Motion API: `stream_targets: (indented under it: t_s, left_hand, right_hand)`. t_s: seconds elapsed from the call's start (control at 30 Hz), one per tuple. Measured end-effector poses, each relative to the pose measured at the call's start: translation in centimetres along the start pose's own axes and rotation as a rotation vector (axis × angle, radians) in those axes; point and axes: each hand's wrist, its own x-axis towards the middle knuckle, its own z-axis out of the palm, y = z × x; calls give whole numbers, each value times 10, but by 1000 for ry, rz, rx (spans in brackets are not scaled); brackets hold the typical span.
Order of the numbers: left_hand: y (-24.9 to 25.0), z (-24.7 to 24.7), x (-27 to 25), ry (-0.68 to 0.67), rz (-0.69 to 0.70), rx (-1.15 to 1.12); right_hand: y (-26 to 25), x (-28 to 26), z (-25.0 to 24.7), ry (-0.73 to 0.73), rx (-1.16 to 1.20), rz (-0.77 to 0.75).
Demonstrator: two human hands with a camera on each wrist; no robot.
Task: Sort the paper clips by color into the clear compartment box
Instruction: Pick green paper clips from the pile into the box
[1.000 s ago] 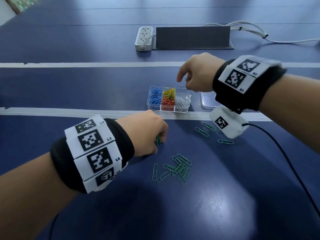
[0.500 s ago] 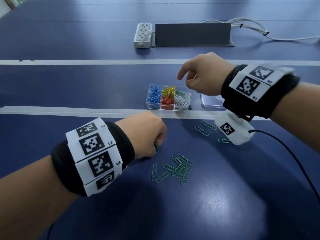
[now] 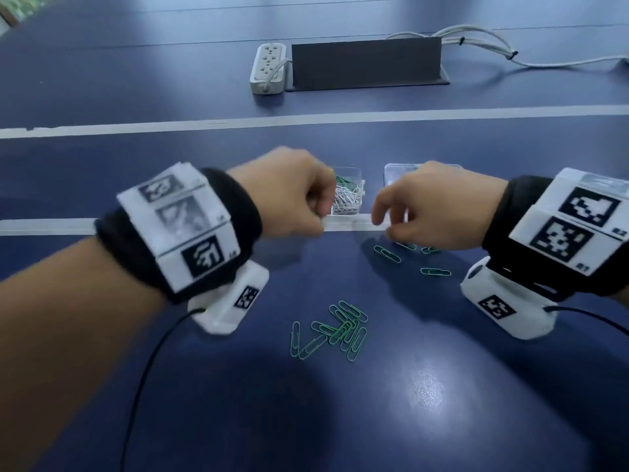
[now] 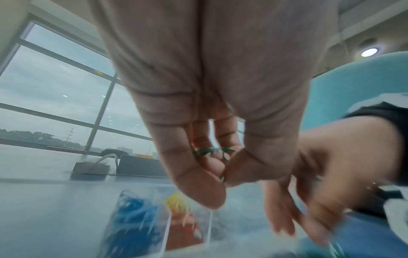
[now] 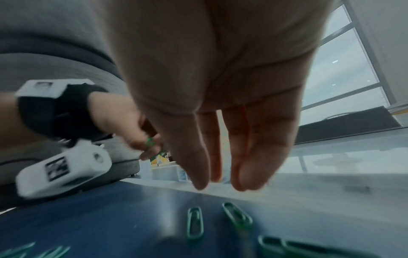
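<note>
The clear compartment box (image 3: 347,212) sits at the white table line, with white clips in a near cell and green ones behind. In the left wrist view it (image 4: 167,225) shows blue, yellow and red cells. My left hand (image 3: 320,206) hovers over the box's left part and hides it. Its fingers (image 4: 183,167) pinch green paper clips (image 4: 212,151). My right hand (image 3: 384,219) hangs with straight fingers (image 5: 194,157) just above loose green clips (image 5: 195,221) on the table and holds nothing. A pile of green clips (image 3: 337,332) lies nearer me.
The box's clear lid (image 3: 396,172) lies just right of the box, partly behind my right hand. A white power strip (image 3: 269,68) and a dark upright panel (image 3: 367,63) with cables stand at the far side. Wrist camera cables trail on the blue table (image 3: 442,403).
My left hand left the green pile and moved forward over the box with green clips in it. My right hand dropped from above the box to the loose clips on the right.
</note>
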Motion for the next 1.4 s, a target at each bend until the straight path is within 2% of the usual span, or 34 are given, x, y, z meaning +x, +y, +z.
stream_targets:
  t_s: [0.07, 0.17, 0.33, 0.43, 0.53, 0.93, 1.03, 1.23, 1.4]
  left_hand:
    - [5, -9, 19, 81, -30, -71]
    - [14, -17, 49, 142, -44, -115]
    - [22, -14, 81, 54, -74, -45]
    - [25, -9, 84, 0, -66, 54]
    - [26, -6, 81, 23, -39, 106]
    - [24, -13, 62, 121, 14, 19]
    - [27, -9, 50, 86, 68, 53]
    - [42, 17, 37, -86, 215, 173]
    - [52, 34, 39, -165, 245, 253]
  right_hand:
    - [3, -6, 5, -70, -58, 7]
    - [8, -13, 8, -76, -68, 29]
    - [18, -26, 6, -48, -40, 41]
    - [26, -33, 5, -26, -22, 41]
    - [30, -36, 6, -27, -9, 45]
    - [28, -36, 6, 7, -16, 39]
    - [26, -34, 6, 10, -39, 37]
    - [24, -32, 7, -18, -72, 28]
    - [25, -34, 8, -21, -46, 38]
